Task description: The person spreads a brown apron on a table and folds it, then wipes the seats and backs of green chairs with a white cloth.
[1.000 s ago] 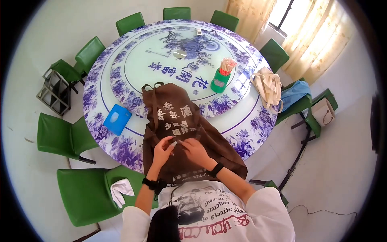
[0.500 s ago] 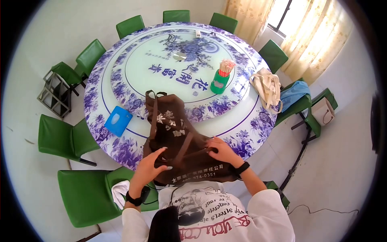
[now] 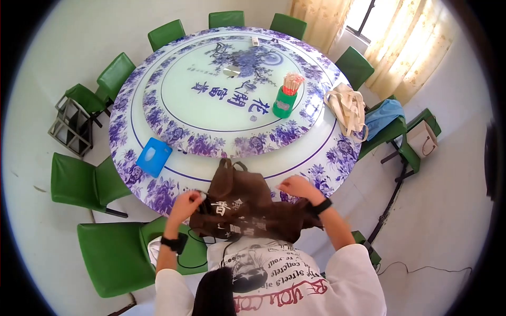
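Note:
A brown apron with white lettering lies bunched over the near edge of the round table, against my shirt. Its neck loop points toward the table's middle. At the apron's left edge, my left hand is closed, its fingertips pinched at a dark strap or fold of the cloth. My right hand is closed above the apron's right side, fingertips pressed together over the tabletop. Whatever is between those right fingertips is hidden. Part of the cloth lies under my right wrist.
The round table carries a turntable with a green holder of red-tipped sticks. A blue folder-like item lies left, a cream cloth bag right. Several green chairs surround the table; a metal rack stands at left.
The apron has been drawn toward me and its upper part now lies bunched. My left hand has closed and moved up and left. My right hand has lifted slightly up and right.

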`<state>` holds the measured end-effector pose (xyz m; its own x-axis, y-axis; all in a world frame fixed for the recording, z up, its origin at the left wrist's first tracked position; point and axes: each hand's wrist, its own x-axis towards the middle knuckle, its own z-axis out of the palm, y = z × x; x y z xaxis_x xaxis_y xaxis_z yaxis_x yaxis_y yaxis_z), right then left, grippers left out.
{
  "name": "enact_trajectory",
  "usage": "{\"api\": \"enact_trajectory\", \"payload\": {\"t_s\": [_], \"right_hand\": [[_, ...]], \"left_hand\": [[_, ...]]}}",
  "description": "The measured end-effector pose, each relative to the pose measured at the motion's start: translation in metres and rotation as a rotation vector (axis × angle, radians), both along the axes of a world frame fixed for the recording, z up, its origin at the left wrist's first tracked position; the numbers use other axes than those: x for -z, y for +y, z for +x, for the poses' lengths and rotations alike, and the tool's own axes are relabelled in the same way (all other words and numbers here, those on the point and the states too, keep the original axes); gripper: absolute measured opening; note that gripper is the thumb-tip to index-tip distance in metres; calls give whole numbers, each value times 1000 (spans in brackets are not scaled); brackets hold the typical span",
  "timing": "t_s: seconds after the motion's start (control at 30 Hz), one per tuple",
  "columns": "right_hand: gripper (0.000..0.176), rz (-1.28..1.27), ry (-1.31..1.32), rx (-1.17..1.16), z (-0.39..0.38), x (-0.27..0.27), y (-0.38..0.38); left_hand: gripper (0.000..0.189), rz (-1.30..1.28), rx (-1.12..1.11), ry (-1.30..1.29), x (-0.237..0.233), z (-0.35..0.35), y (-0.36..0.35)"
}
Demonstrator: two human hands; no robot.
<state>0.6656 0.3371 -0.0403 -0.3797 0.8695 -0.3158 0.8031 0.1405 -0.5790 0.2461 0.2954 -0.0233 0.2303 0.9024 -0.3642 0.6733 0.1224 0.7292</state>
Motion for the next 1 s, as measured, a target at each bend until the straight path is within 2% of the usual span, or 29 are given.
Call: {"api": "enact_trajectory", "payload": {"t_s": [0.03,0.07,0.13,0.17,0.2,0.23,0.27,0.3,0.33,0.37,0.4,0.43,0.47,0.53,0.57,0.6,0.67,0.7,0.8,0.83,0.9,0.93,0.97,1.0], "right_hand": [[46,126,-61,30,-12,36,5],[44,226,-5,108,-30,68,6],[42,431,104,263,-78,127,4],[42,533,158,340,-96,147,2],[41,502,230,352,-99,150,2],[41,472,303,366,-102,149,0],[40,308,391,318,-100,147,2],[38,143,476,271,-99,139,4],[36,109,469,264,-95,114,3],[34,73,459,255,-89,77,1],[32,36,451,245,-82,56,2],[22,273,464,223,-75,55,4],[20,389,506,182,-63,37,2],[25,553,614,154,-40,-10,-8],[29,598,679,168,-31,-29,-14],[30,530,790,229,-24,-49,-24],[27,649,766,246,-6,-60,-35],[27,596,774,289,4,-55,-39],[27,395,849,391,29,-29,-53],[27,298,906,412,36,-20,-60],[35,135,983,395,53,14,-72],[38,89,919,415,47,4,-78],[41,44,855,435,31,-19,-85],[45,1,793,456,21,-30,-90]], "left_hand": [[44,298,-32,56,35,10,7],[49,597,-65,112,61,19,11],[63,643,0,292,81,47,9],[72,470,49,406,82,57,9],[71,391,99,522,85,62,11],[62,379,100,552,96,59,12],[54,367,103,584,107,53,14],[42,324,91,595,106,45,16],[32,279,80,604,103,38,17],[25,386,-42,566,97,32,12],[24,396,-47,610,86,21,10],[23,425,-99,595,79,9,8],[22,454,-151,580,72,-4,6],[26,581,-416,392,52,-26,0],[27,880,-470,433,64,-48,-2],[29,1181,-518,467,75,-64,-4],[30,618,-875,-544,27,-70,-18],[29,620,-939,-566,13,-70,-25],[30,409,-901,-932,60,-113,-42],[26,324,-1030,-550,66,-114,-40],[26,510,-786,72,73,-96,-47],[28,585,-642,376,70,-78,-52],[37,776,-589,498,59,-55,-53],[40,792,-526,407,49,-34,-52]]}}
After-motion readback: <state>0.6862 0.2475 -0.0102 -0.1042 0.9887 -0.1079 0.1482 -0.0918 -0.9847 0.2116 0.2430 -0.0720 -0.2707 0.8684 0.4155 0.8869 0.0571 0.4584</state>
